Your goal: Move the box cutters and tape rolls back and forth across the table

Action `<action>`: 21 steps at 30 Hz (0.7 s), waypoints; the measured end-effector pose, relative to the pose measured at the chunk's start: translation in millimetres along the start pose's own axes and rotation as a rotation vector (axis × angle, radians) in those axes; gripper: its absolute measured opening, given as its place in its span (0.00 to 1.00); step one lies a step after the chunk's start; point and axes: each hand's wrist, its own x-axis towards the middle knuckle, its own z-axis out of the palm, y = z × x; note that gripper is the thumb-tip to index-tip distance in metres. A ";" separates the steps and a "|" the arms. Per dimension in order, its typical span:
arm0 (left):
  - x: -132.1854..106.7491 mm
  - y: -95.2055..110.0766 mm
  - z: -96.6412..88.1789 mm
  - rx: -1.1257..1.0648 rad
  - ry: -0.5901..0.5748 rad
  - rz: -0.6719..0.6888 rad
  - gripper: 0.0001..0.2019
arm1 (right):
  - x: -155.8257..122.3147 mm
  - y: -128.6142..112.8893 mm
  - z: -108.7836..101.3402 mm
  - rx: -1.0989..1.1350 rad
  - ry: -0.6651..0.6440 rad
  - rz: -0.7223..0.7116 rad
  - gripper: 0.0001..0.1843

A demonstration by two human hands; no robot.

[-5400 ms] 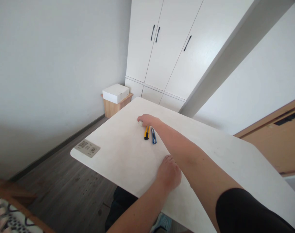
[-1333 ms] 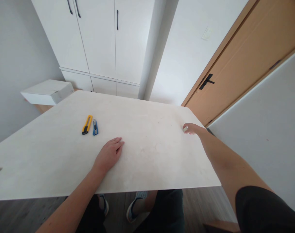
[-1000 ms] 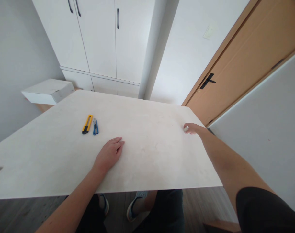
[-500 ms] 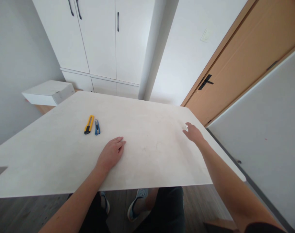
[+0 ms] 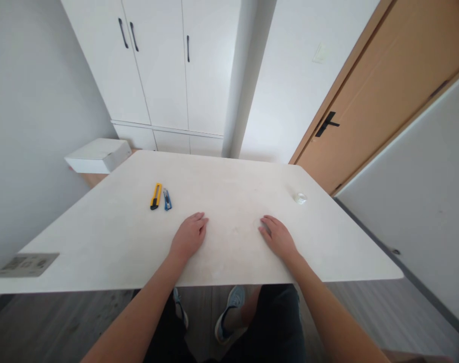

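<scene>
My left hand (image 5: pixel 189 234) rests palm down on the white table (image 5: pixel 229 176) with its fingers lying flat and nothing in them. Beyond it, to the left, a yellow box cutter (image 5: pixel 156 196) and a smaller blue box cutter (image 5: pixel 167 199) lie side by side. My right hand (image 5: pixel 277 236) also lies on the tabletop, thumb and fingers apart, holding nothing. A clear roll of tape (image 5: pixel 300 198) sits farther right and beyond that hand, not touching it.
A printed label (image 5: pixel 29 265) is at the table's left front corner. A white box (image 5: pixel 99 155) stands past the far left edge. Behind are white cabinets (image 5: pixel 157 75); a wooden door (image 5: pixel 365 101) is at the right.
My right hand has let go of the tape roll and come back left and nearer to me, leaving the roll on the table. My left hand stays resting; the view has shifted slightly.
</scene>
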 end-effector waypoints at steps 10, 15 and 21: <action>1.3 9.0 -7.2 -0.026 -0.017 -0.044 0.15 | 32.9 -31.7 3.8 0.010 -0.027 0.040 0.17; 2.0 9.7 -9.3 -0.082 -0.022 -0.043 0.15 | 104.8 -148.7 10.1 0.108 -0.122 -0.124 0.17; -2.2 7.1 -3.1 -0.137 -0.014 -0.125 0.18 | 190.1 -310.5 56.9 0.055 -0.428 -0.174 0.18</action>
